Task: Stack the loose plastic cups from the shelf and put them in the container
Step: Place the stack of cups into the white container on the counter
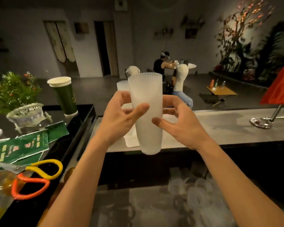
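Head view: I hold a tall frosted plastic cup (146,115) upright at the centre, lifted off the surface, its ribbed rim on top. My left hand (118,122) grips it from 9 o'clock, with the thumb across the front and the fingers curled round the back. My right hand (182,126) grips it from 3 o'clock, thumb tip on the front wall. A second frosted cup (122,86) shows just behind it toward 10 o'clock, against my left fingers; I cannot tell whether they hold it too. The frosted walls hide whatever is inside either cup. Below the cups a flat white thing (129,141) lies on the grey surface (228,128). At 9 o'clock a green paper cup (66,99) with a white rim stands on the black surface (82,122), its contents hidden. At 8 o'clock lie scissors (39,174) with yellow and orange handles, beside a green leaflet (18,148).
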